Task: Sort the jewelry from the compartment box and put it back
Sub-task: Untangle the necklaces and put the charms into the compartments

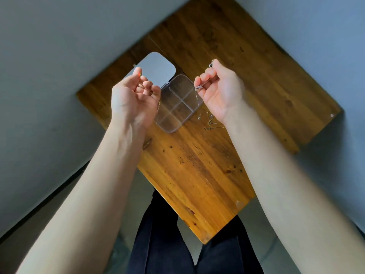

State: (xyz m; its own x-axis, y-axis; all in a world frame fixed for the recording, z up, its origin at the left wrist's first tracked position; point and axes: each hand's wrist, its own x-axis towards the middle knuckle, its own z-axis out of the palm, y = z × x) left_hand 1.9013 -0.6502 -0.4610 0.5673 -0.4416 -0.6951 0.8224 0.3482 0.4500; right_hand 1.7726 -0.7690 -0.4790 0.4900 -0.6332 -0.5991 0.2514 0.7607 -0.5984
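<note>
Both hands are raised palm-up above a wooden tabletop [197, 165]. The left hand [131, 100] curls its fingers around a gold-coloured chain [140, 82]. The right hand [219, 91] pinches a silver chain [197, 95] that hangs down toward the tabletop. Between them lies a clear compartment box [175, 107], its lid [156, 68] open and its compartments bare. More silver jewelry [211, 123] lies just beside the box.

Wooden table [197, 165]: open compartment box [173, 107], loose jewelry [211, 121].

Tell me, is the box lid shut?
No, the lid is swung fully open and lies flat on the table beside the box, whose compartments show.
</note>
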